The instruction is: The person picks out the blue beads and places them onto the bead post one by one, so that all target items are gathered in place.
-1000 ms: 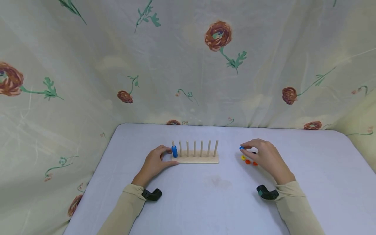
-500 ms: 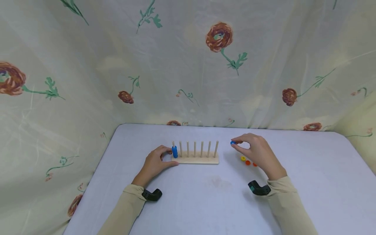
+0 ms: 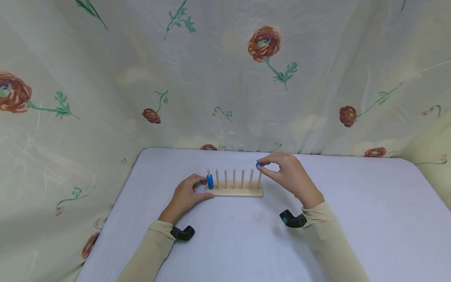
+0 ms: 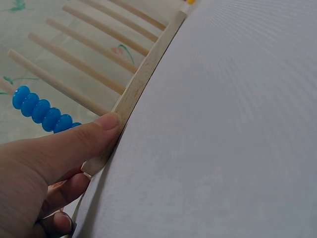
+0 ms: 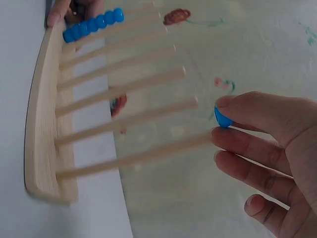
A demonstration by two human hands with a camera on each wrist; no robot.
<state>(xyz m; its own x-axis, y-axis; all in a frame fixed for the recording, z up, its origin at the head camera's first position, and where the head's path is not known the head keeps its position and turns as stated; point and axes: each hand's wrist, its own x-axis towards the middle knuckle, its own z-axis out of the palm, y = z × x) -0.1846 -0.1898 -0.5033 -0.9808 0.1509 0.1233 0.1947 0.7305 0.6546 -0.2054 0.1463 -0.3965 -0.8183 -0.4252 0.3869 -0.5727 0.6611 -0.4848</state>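
Note:
A wooden peg rack [image 3: 239, 192] stands on the table with a row of upright pegs. Its leftmost peg carries a stack of blue beads [image 4: 42, 111]. My left hand [image 3: 184, 194] grips that end of the rack, thumb on the front edge of the base and fingers curled round the end. Between thumb and forefinger, my right hand [image 3: 287, 172] pinches a single blue bead [image 5: 224, 119]. This bead is held by the top of the rightmost peg [image 5: 133, 156]; whether it touches the peg I cannot tell. The other pegs bear no beads.
Partly covered by my right wrist, an orange bead [image 3: 296, 196] lies on the white-covered table [image 3: 225, 243], right of the rack. A bit of yellow [image 4: 190, 1] shows past the rack's far end. Behind the table hangs a flowered curtain [image 3: 197, 78].
My right hand has lifted the blue bead from beside the loose beads and carried it left to the rightmost peg. My left hand has stayed on the rack.

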